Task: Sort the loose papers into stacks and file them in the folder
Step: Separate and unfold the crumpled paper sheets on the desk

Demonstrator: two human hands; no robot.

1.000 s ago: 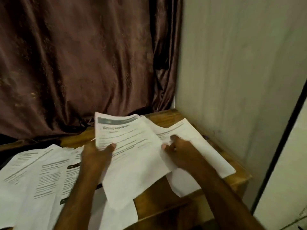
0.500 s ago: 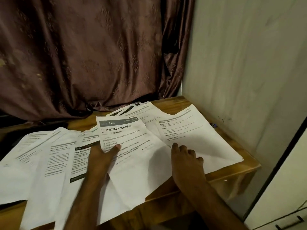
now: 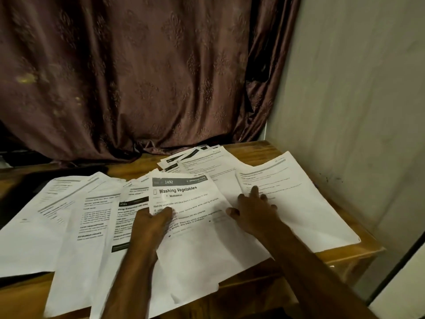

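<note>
While the papers lie loose across the counter (image 3: 257,155), the step in hand reads as sorting: nothing is squared into a stack yet.

- Left sheets (image 3: 43,217): several printed pages fanned and overlapping, some overhanging the near counter edge; a dark-banded page (image 3: 132,212) lies partly under the next item.
- Left hand (image 3: 150,223): thumb on top of the "Washing Vegetables" sheet (image 3: 195,226), fingers hidden beneath it; it pinches that sheet at its left edge.
- "Washing Vegetables" sheet: topmost at centre, overlapping the pages on either side, its lower part running past the counter edge.
- Back sheets (image 3: 184,158): a small fan of pages behind, near the curtain (image 3: 138,77).
- Right hand (image 3: 253,210): fingers spread and straight, pressing flat on the right sheet (image 3: 299,203), gripping nothing.
- Right sheet: lies beside the wall (image 3: 356,111), towards the counter's right corner.

Next move, as judged: the pinched sheet needs a pile to go to, with the right hand steadying what lies under it so pages do not slide off the edge.

Containers: no folder is in view; nothing is filed.
</note>
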